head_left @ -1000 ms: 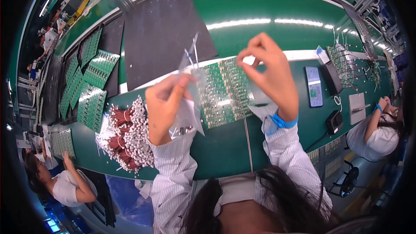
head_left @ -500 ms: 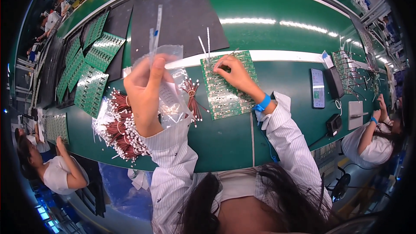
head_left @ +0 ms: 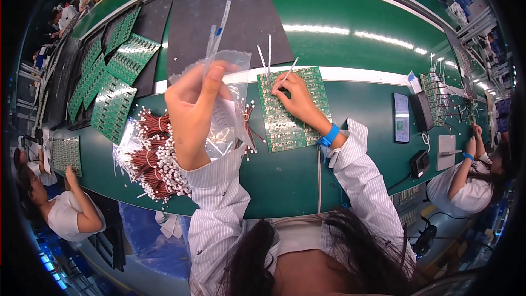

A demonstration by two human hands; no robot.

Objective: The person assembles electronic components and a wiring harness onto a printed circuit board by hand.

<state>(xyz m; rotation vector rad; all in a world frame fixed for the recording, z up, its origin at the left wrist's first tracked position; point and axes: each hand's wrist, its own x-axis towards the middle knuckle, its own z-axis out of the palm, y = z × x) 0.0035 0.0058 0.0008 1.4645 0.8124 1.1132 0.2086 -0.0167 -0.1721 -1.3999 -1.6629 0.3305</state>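
Observation:
My left hand (head_left: 192, 112) is closed, pinching a few thin white flat ribbon cables (head_left: 225, 16) with a blue mark, together with a clear plastic bag (head_left: 239, 85). Over a green circuit board panel (head_left: 290, 137), my right hand (head_left: 298, 100) is closed on a single white ribbon cable strip (head_left: 289, 69). The strip's lower end is hidden by the fingers. Two more white strips (head_left: 269, 52) stand up from the board's far left corner. A blue wristband (head_left: 330, 135) circles my right wrist.
Bundled red-brown wires with white connectors (head_left: 156, 156) are heaped left of my left arm. Green circuit boards (head_left: 113, 111) lean in a stack farther left. A phone (head_left: 401, 118) and a black box (head_left: 420, 163) lie to the right. People sit on both sides.
My left hand has shifted slightly right with the cables and bag. In my right hand the strip now stands more plainly above the fingers, tilted to the right.

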